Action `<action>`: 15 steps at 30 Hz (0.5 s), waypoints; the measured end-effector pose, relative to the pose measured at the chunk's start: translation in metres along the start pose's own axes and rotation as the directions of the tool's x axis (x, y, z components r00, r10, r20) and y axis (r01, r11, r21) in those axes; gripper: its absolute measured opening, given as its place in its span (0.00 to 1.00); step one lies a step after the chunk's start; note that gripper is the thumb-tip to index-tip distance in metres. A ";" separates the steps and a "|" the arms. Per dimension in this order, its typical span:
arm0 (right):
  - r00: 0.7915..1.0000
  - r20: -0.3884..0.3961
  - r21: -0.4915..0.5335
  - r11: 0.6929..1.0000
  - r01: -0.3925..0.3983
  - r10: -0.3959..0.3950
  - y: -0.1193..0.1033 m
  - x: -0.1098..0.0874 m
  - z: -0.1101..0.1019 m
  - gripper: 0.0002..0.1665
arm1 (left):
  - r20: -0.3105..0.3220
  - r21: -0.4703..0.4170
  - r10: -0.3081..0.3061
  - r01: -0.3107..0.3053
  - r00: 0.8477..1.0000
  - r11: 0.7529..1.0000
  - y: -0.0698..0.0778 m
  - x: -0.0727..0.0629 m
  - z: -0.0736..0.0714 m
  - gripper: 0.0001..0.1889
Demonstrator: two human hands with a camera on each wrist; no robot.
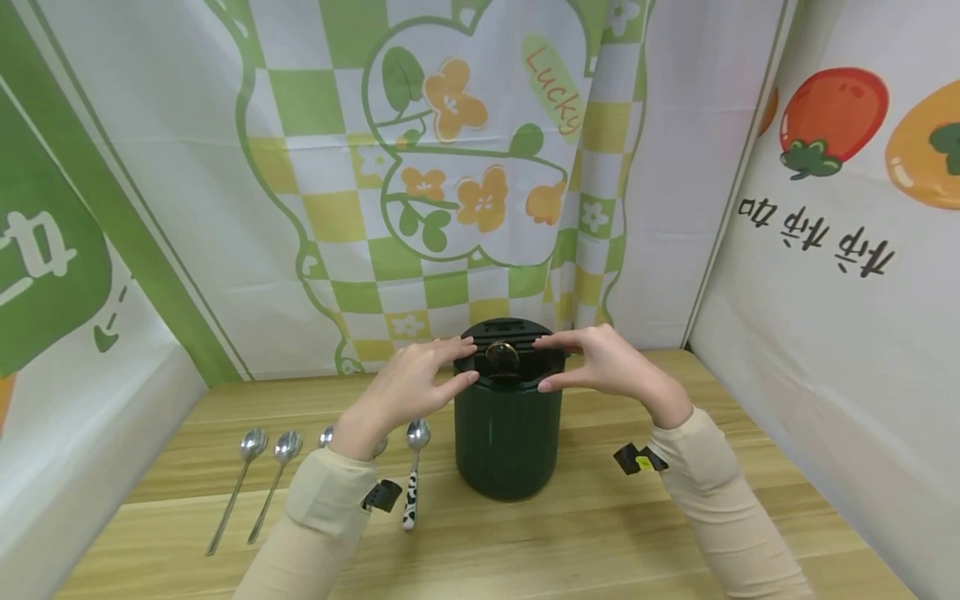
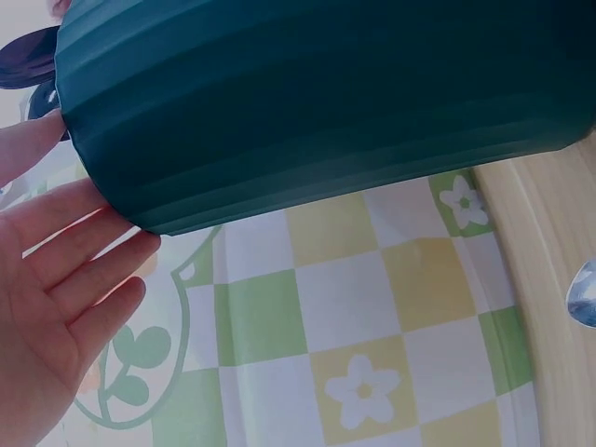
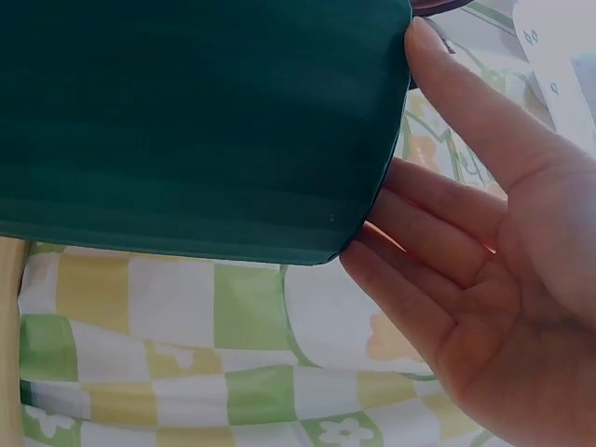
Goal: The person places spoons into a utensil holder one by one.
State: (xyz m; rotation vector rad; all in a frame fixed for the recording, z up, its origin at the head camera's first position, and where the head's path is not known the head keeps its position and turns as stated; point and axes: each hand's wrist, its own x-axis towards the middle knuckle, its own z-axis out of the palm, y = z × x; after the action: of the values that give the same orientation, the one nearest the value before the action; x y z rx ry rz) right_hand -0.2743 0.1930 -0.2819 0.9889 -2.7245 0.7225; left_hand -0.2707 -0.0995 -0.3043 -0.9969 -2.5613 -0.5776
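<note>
1. green container [image 1: 507, 442]: upright on wooden table [image 1: 600, 533], just right of the spoons [image 1: 288, 448].
2. left hand [image 1: 408, 379]: relaxed, fingers extended, thumb and fingertips at container's rim.
3. right hand [image 1: 609, 364]: likewise loose, at opposite side of rim.

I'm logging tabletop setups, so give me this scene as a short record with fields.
Container: dark green container, upright on wooden table
Top: round dark knob
Left hand: fingertips touching the container's rim
Right hand: touching the rim's opposite side
Spoons: left of container, some partly hidden
Spoon nearest container: patterned handle
Backdrop: checked cloth reading "Lucky"
</note>
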 end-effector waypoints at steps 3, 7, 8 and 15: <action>1.000 -0.011 0.011 1.000 -0.004 0.004 0.001 -0.001 0.001 0.36 | -0.002 0.001 0.000 0.000 1.000 1.000 -0.001 -0.001 0.001 0.25; 1.000 -0.023 0.027 1.000 -0.013 0.014 0.001 -0.001 0.002 0.36 | -0.011 0.003 0.002 -0.002 1.000 1.000 -0.001 -0.001 0.002 0.25; 1.000 -0.025 0.030 0.999 -0.016 0.017 0.001 -0.001 0.002 0.36 | -0.013 0.005 0.001 -0.001 1.000 1.000 -0.002 -0.002 0.002 0.25; 0.999 -0.029 0.047 0.998 -0.032 0.034 0.001 -0.001 0.002 0.36 | -0.037 0.009 0.020 -0.020 0.999 1.000 -0.002 -0.002 0.003 0.24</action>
State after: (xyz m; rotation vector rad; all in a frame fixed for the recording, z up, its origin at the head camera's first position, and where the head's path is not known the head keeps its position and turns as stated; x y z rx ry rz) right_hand -0.2741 0.1933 -0.2848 0.9370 -2.7160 0.8030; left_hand -0.2709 -0.1010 -0.3083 -0.9982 -2.5164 -0.5743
